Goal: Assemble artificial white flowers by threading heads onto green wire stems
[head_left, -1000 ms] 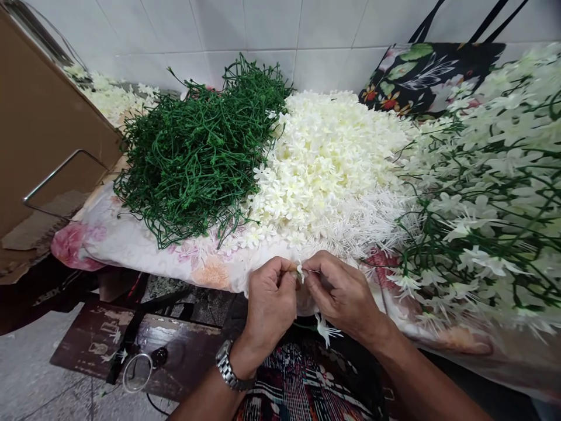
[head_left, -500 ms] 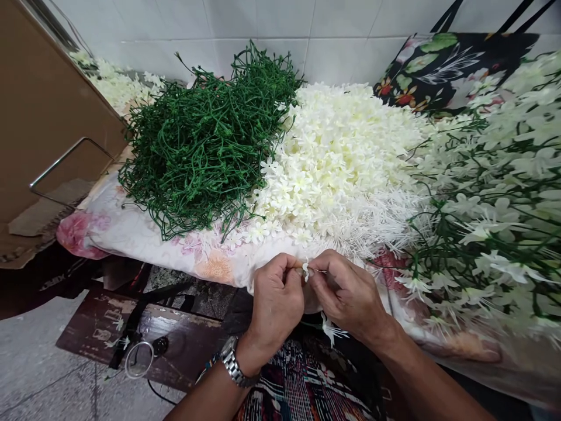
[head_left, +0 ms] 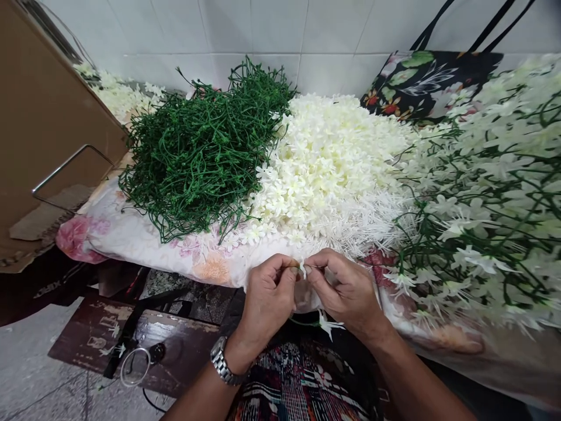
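Observation:
My left hand [head_left: 268, 301] and my right hand [head_left: 346, 292] meet fingertip to fingertip at the front edge of the cloth-covered table [head_left: 131, 240]. Both pinch a small white artificial flower [head_left: 302, 268] between them; a thin white stalk shows at my right fingertips. Under my right hand hangs a green stem with one white flower [head_left: 326, 323]. Behind my hands lie a heap of green plastic stems [head_left: 204, 155], a heap of loose cream flower heads [head_left: 333, 158] and a row of white plastic stamens [head_left: 372, 219].
Finished green sprays with white flowers [head_left: 486, 199] pile up at the right. A floral black bag [head_left: 421, 79] leans on the tiled wall. A cardboard box [head_left: 44, 123] stands at the left. A dark wooden board [head_left: 131, 345] with a metal ring lies on the floor.
Both hands stay pinched together on the small flower with only slight finger movement. The view has shifted a little.

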Demonstrator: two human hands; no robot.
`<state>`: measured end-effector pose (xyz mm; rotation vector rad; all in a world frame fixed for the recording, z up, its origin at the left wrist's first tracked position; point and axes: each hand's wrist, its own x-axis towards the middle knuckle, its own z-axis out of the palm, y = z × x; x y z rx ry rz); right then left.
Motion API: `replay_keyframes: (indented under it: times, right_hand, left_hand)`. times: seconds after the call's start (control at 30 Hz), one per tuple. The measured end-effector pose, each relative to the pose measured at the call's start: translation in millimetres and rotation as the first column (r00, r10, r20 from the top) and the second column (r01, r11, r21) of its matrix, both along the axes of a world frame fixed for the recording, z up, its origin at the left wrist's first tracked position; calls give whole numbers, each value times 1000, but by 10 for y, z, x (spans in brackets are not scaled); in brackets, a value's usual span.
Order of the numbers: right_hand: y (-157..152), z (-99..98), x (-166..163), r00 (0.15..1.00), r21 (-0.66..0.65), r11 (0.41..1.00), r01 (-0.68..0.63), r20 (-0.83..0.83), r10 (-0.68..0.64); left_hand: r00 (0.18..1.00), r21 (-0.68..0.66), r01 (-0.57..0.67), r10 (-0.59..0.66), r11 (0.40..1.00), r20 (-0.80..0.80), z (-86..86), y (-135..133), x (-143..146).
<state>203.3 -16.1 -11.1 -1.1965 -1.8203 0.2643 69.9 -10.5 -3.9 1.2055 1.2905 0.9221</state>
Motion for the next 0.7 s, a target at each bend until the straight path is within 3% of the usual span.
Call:
replay_keyframes:
  times: [0.2,0.37,0.7]
  right_hand:
    - [-3,-6,3,1000,-68,998,16,-6,-17]
    - [-11,-20,-9,1000,-57,998,-25,7,25]
    - [-1,-31,22,998,-90,994,-64,5,64]
  left_hand:
    - [990,142,10,11,990,-142,-14,-11,5]
    - [983,163,-24,53,986,-176,5,2,22]
    - [987,167,7,19,986,-158,-16,4,4]
